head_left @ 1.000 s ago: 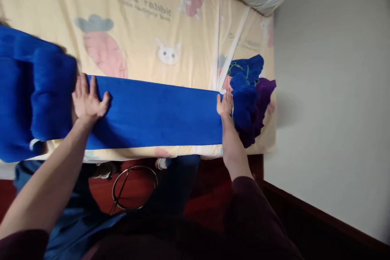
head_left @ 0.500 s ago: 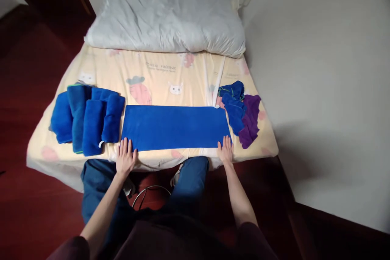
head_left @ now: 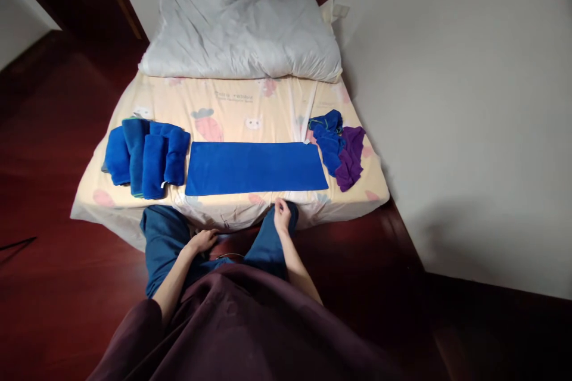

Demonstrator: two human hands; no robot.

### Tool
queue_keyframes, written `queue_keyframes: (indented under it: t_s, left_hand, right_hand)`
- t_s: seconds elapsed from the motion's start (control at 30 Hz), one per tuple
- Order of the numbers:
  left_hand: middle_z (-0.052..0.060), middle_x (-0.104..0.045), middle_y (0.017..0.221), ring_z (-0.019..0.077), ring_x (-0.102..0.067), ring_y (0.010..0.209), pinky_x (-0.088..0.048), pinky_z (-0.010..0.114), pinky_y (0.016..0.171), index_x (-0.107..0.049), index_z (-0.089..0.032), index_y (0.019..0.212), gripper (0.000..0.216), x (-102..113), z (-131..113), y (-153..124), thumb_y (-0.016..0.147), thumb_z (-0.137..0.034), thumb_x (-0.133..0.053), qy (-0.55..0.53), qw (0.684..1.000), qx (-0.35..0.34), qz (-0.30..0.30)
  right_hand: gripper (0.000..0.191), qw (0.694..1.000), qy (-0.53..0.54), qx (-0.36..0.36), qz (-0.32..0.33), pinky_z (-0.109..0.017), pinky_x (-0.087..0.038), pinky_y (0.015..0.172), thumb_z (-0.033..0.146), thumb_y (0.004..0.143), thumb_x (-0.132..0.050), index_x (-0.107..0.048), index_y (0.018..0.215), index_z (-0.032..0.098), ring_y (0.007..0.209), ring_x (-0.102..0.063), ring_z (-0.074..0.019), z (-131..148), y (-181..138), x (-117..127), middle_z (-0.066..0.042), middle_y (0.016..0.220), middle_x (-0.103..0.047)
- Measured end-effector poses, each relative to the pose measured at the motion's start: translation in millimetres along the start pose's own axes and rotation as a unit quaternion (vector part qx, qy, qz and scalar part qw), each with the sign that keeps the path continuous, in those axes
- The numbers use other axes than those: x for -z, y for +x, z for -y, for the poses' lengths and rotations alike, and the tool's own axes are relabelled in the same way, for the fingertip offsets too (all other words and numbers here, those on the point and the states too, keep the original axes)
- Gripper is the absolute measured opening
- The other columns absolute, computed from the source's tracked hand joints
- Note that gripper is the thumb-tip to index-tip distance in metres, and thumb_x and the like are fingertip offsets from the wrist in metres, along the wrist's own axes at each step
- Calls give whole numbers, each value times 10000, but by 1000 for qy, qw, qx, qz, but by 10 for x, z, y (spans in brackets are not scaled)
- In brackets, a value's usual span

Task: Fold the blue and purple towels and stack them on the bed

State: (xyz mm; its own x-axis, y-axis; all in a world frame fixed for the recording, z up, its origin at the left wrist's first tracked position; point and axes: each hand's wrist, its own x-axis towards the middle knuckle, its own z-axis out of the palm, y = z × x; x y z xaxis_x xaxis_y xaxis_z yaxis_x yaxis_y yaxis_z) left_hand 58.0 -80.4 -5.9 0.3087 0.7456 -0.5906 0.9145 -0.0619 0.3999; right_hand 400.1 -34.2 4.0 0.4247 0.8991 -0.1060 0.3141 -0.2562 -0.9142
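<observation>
A long blue towel (head_left: pixel 254 168) lies flat along the near edge of the bed (head_left: pixel 232 110). Neither hand touches it. My left hand (head_left: pixel 204 241) rests low between my knees, fingers curled loosely with nothing visible in them. My right hand (head_left: pixel 281 215) sits on my right knee just below the bed's edge, fingers bent inward, apparently holding nothing. Several folded blue towels (head_left: pixel 145 156) are lined up to the left of the flat towel. A loose heap of blue and purple cloths (head_left: pixel 338 147) lies to its right.
A crumpled white duvet (head_left: pixel 241 30) covers the head of the bed. A white wall (head_left: pixel 456 101) runs close along the bed's right side. Dark red wooden floor (head_left: pixel 49 161) surrounds the bed on the left and front.
Both hands have left the flat towel's corners and dropped back to my lap. The camera has pulled back and up, so the whole bed shows.
</observation>
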Motion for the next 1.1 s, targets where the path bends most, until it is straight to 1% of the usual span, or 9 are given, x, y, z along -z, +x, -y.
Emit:
queue_keyframes:
  t_s: [0.13,0.37,0.63,0.77,0.83,0.9,1.0,1.03,1.1]
  left_hand:
    - [135,-724,1366,296,-690,1282,-510,391,1119,-695,-200,1341,454,10,-51,5,1012,-316,-404,8,1000,-25,-9]
    - [126,-735,1348,294,-694,1272,-522,384,1100,-689,-207,1344,448,25,-65,-50,998,-320,-428,7,1000,-20,-7]
    - [95,-746,1340,275,-708,1245,-528,373,1098,-696,-227,1356,469,72,-155,-77,976,-318,-437,-21,1000,-7,-11]
    - [106,-761,1302,264,-724,1209,-524,355,1090,-708,-195,1336,468,147,-210,-36,969,-309,-442,-47,998,-28,-14]
    - [115,-781,1241,257,-745,1145,-533,339,1059,-723,-174,1311,467,287,-277,65,990,-330,-422,-61,997,-52,-18]
    - [116,-799,1170,249,-757,1085,-544,321,1017,-742,-161,1282,480,538,-388,244,1006,-351,-397,-62,994,-80,-30]
    - [107,-803,1152,238,-757,1052,-554,296,970,-766,-164,1251,480,1115,-657,659,1001,-357,-405,-35,987,-140,-69]
    - [108,-802,1161,236,-756,1058,-554,293,972,-774,-161,1236,467,1340,-772,829,989,-341,-420,-19,983,-159,-86]
    - [99,-793,1208,228,-745,1099,-542,295,1006,-775,-163,1233,443,1795,-1024,1204,973,-299,-444,15,975,-189,-115]
  right_hand:
    - [559,997,52,-17,59,-376,-633,964,459,997,-501,-689,1342,61,1182,-733,-269,69,-181,-289,-234,1387,-701]
    - [632,989,24,33,145,-341,-602,1019,381,1001,-506,-541,1541,54,1331,-658,-262,190,-140,-458,-225,1505,-621]
    - [681,988,-22,25,151,-350,-560,1062,333,969,-560,-478,1590,65,1149,-727,-229,200,63,-664,-191,1355,-726]
    - [608,991,-21,27,129,-356,-521,1123,336,999,-492,-531,1554,91,1284,-678,-226,189,139,-682,-188,1449,-674]
    - [572,992,-32,38,117,-354,-490,1163,318,1008,-468,-569,1523,89,1347,-646,-227,182,156,-686,-192,1489,-645]
    - [579,991,-39,38,119,-365,-511,1138,318,1019,-449,-555,1535,78,1270,-695,-233,171,157,-695,-191,1400,-706]
    - [642,988,-47,27,146,-365,-579,1030,337,1041,-418,-438,1617,54,1033,-777,-236,143,130,-709,-165,1149,-805]
    - [657,986,-55,28,154,-364,-583,1025,335,1043,-418,-406,1636,52,1024,-782,-240,130,116,-710,-163,1137,-807]
    - [664,983,-80,40,160,-376,-567,1069,318,1042,-428,-374,1660,82,1126,-767,-257,99,89,-708,-170,1251,-778]
